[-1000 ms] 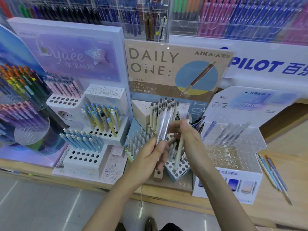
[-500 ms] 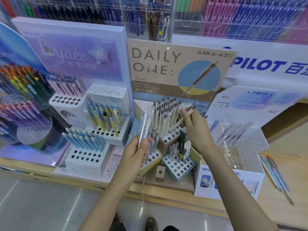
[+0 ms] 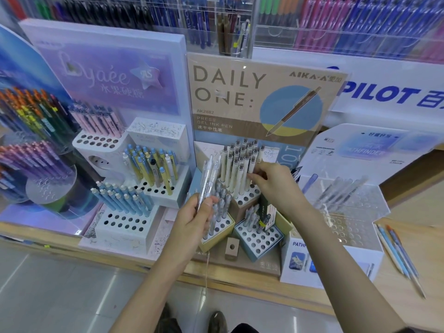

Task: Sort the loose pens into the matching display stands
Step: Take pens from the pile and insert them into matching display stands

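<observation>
- The left hand (image 3: 192, 219) is nearest. It grips a bunch of clear pens (image 3: 208, 181), tips up.
- A bit farther, the right hand (image 3: 276, 186) pinches a cream pen (image 3: 248, 169). The pen is in the tan stand (image 3: 249, 194), among other cream pens.
- I think this step is pushing that pen down into its hole.
- Next, I think, a clear pen must go to the clear box (image 3: 348, 227) on the right (clear pens stand there too). The right hand must let go first.

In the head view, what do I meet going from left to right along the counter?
round stand of coloured pens, Lyaée stand, left hand holding clear pens, right hand pinching cream pen, Pathfinder stand, loose pens
</observation>
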`<state>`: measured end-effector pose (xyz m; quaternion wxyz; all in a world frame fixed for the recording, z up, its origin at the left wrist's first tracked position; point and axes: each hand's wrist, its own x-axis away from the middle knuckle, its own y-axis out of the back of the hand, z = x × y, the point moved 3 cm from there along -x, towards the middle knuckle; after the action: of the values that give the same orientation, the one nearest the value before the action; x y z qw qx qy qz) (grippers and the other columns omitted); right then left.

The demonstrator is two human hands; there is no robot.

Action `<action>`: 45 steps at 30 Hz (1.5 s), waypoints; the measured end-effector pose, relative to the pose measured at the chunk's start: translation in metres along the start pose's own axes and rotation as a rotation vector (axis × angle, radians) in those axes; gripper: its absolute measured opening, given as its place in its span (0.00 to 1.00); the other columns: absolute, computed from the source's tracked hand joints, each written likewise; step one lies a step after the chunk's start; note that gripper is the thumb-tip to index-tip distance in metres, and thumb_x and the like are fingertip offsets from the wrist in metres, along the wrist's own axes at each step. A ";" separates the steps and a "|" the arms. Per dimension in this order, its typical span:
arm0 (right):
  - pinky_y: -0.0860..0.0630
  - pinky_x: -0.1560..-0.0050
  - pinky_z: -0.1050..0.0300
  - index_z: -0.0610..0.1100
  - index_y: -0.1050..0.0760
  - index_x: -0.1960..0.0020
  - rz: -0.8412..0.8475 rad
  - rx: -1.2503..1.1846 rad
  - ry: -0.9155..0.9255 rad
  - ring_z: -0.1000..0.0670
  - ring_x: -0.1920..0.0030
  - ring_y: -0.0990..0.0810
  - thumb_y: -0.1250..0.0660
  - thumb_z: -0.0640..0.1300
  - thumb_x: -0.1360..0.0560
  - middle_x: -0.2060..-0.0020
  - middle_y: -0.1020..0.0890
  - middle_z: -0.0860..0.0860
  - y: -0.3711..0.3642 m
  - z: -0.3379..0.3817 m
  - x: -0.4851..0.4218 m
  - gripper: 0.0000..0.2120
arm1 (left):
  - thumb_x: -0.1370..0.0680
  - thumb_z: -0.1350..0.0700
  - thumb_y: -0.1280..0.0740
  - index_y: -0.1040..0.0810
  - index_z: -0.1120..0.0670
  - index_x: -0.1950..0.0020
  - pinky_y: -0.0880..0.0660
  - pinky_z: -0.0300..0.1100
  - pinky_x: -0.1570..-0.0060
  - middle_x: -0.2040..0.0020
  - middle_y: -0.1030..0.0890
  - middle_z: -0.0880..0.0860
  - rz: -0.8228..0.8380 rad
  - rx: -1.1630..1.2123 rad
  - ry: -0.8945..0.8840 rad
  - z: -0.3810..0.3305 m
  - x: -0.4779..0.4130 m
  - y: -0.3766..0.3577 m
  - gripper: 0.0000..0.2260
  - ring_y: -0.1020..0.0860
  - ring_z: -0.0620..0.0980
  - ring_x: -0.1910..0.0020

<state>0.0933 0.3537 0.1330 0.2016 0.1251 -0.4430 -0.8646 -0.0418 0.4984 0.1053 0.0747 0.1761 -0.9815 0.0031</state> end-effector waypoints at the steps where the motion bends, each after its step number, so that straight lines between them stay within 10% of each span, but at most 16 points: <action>1: 0.41 0.68 0.58 0.34 0.23 0.56 0.003 0.012 -0.010 0.50 0.68 0.31 0.36 0.43 0.21 0.68 0.25 0.47 0.000 0.000 0.000 0.11 | 0.18 0.56 0.43 0.23 0.51 0.51 0.37 0.29 0.74 0.71 0.33 0.44 0.000 0.007 -0.002 0.000 0.000 0.000 0.09 0.35 0.39 0.76; 8: 0.30 0.62 0.53 0.46 0.27 0.36 -0.273 0.070 0.166 0.50 0.58 0.29 0.33 0.41 0.24 0.51 0.31 0.52 0.018 0.016 0.007 0.16 | 0.18 0.56 0.43 0.22 0.51 0.51 0.35 0.28 0.73 0.68 0.33 0.49 -0.013 0.000 -0.017 -0.004 0.002 0.003 0.09 0.34 0.39 0.75; 17: 0.38 0.51 0.67 0.41 0.17 0.51 -0.380 0.022 0.383 0.51 0.52 0.33 0.33 0.39 0.27 0.56 0.23 0.45 0.012 0.013 0.009 0.08 | 0.18 0.57 0.43 0.23 0.54 0.50 0.36 0.29 0.75 0.73 0.33 0.43 -0.023 0.033 -0.027 -0.009 0.005 0.006 0.09 0.35 0.39 0.77; 22: 0.33 0.51 0.54 0.43 0.17 0.50 -0.418 -0.015 0.378 0.51 0.52 0.33 0.32 0.40 0.28 0.57 0.22 0.48 0.009 0.011 0.008 0.09 | 0.18 0.57 0.43 0.23 0.52 0.50 0.36 0.29 0.74 0.69 0.33 0.46 -0.015 0.024 -0.020 -0.007 0.006 0.003 0.09 0.35 0.39 0.75; 35: 0.37 0.50 0.63 0.41 0.22 0.40 -0.512 -0.053 0.241 0.53 0.53 0.32 0.36 0.36 0.25 0.55 0.24 0.49 0.015 0.006 0.025 0.15 | 0.19 0.57 0.43 0.23 0.54 0.50 0.38 0.31 0.75 0.71 0.32 0.45 0.020 0.086 -0.034 -0.013 0.009 0.000 0.10 0.36 0.39 0.76; 41: 0.31 0.67 0.68 0.39 0.22 0.47 0.037 -0.786 -0.044 0.59 0.68 0.27 0.35 0.48 0.23 0.66 0.22 0.52 -0.008 0.048 0.059 0.12 | 0.25 0.49 0.41 0.28 0.54 0.52 0.42 0.31 0.79 0.74 0.31 0.47 0.163 0.161 -0.019 -0.015 0.016 -0.006 0.10 0.40 0.41 0.79; 45: 0.38 0.70 0.62 0.30 0.32 0.58 0.039 -0.923 -0.088 0.52 0.70 0.37 0.34 0.45 0.23 0.69 0.34 0.45 -0.030 0.052 0.063 0.17 | 0.24 0.47 0.42 0.31 0.53 0.51 0.38 0.32 0.76 0.71 0.27 0.49 0.264 0.089 -0.031 -0.001 0.025 -0.005 0.10 0.35 0.42 0.77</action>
<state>0.0096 0.3771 0.1360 0.2334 -0.0226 -0.0224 -0.9719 -0.0631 0.4852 0.1096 0.0506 0.0488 -0.9961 0.0535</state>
